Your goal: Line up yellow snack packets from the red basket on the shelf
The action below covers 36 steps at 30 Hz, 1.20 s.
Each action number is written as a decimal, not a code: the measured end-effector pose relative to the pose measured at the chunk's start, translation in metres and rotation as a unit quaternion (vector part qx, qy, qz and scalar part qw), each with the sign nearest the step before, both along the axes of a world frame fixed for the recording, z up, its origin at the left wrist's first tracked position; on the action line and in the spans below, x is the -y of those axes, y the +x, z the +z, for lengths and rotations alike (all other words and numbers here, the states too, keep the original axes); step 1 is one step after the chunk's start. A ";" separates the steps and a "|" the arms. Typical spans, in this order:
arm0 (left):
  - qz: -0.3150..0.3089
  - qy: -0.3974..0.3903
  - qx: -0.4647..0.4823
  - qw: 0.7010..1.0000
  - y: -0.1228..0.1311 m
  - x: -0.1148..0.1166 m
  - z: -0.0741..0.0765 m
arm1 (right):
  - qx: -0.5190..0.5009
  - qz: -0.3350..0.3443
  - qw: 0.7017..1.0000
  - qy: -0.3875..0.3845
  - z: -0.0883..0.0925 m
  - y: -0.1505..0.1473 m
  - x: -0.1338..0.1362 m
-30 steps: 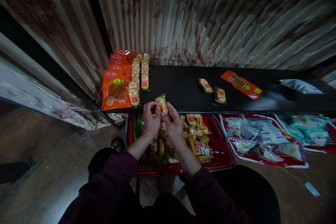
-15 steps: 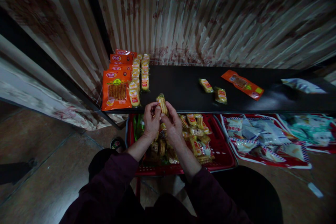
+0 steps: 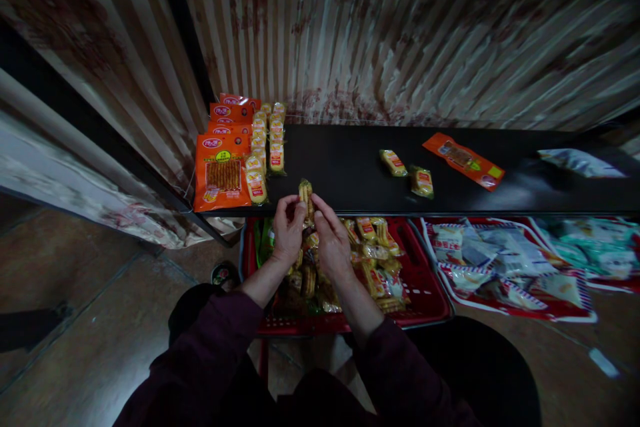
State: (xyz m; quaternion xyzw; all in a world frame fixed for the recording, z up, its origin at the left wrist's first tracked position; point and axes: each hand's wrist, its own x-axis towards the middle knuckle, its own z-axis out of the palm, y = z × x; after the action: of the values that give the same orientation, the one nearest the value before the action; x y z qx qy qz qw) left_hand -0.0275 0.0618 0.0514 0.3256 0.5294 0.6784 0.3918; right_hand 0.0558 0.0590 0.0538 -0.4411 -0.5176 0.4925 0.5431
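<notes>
Between my two hands is a small clear-wrapped pack of biscuits [image 3: 305,195], held upright near the front edge of the black shelf [image 3: 340,173]. My left hand [image 3: 289,230] is closed on its left side with thumb and fingers. My right hand [image 3: 332,240] pinches it from the right. Below my hands stands a red basket [image 3: 433,293] with many similar wrapped biscuit packs [image 3: 373,273]. Left of the held pack, two rows of biscuit packs [image 3: 277,147] stand on the shelf beside orange snack bags [image 3: 223,173].
Two loose biscuit packs [image 3: 393,163], an orange packet [image 3: 465,160] and a pale packet [image 3: 580,163] lie on the shelf to the right. A second basket of white-and-blue bags [image 3: 505,253] and one with green packets [image 3: 607,250] stand below. A striped curtain [image 3: 350,33] hangs behind.
The biscuit pack has turned between my fingers, so a narrower side faces me. My right hand's fingers have shifted slightly. The things on the shelf have stayed in place.
</notes>
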 end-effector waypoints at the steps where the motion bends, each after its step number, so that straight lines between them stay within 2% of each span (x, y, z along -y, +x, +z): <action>1: -0.002 -0.001 -0.001 1.000 0.000 0.000 -0.001 | 0.006 -0.001 1.000 0.004 -0.001 0.000 -0.001; 7: -0.001 0.004 0.022 1.000 -0.001 0.000 -0.004 | 0.046 -0.008 0.998 0.038 0.001 0.000 -0.004; 15: -0.003 -0.029 0.133 0.991 0.002 -0.001 -0.004 | 0.160 -0.029 0.981 0.109 0.009 0.000 -0.005; 20: -0.006 -0.045 0.193 0.980 0.002 -0.001 -0.002 | 0.217 -0.039 0.964 0.148 0.010 -0.001 -0.004; 26: -0.028 -0.068 0.268 0.961 0.003 0.001 -0.005 | 0.302 -0.055 0.931 0.197 0.013 -0.001 -0.003; 30: -0.038 -0.080 0.318 0.944 0.002 0.001 -0.007 | 0.309 -0.052 0.928 0.202 0.015 -0.002 0.000; 36: -0.048 -0.078 0.333 0.938 0.001 0.000 -0.008 | 0.298 -0.062 0.934 0.185 0.017 -0.002 0.001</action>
State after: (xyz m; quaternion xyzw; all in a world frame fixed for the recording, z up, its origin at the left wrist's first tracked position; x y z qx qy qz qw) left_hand -0.0263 0.0621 0.0435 0.0741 0.4039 0.6847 0.6020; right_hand 0.0535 0.0584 0.0711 -0.4904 -0.7093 0.1991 0.4655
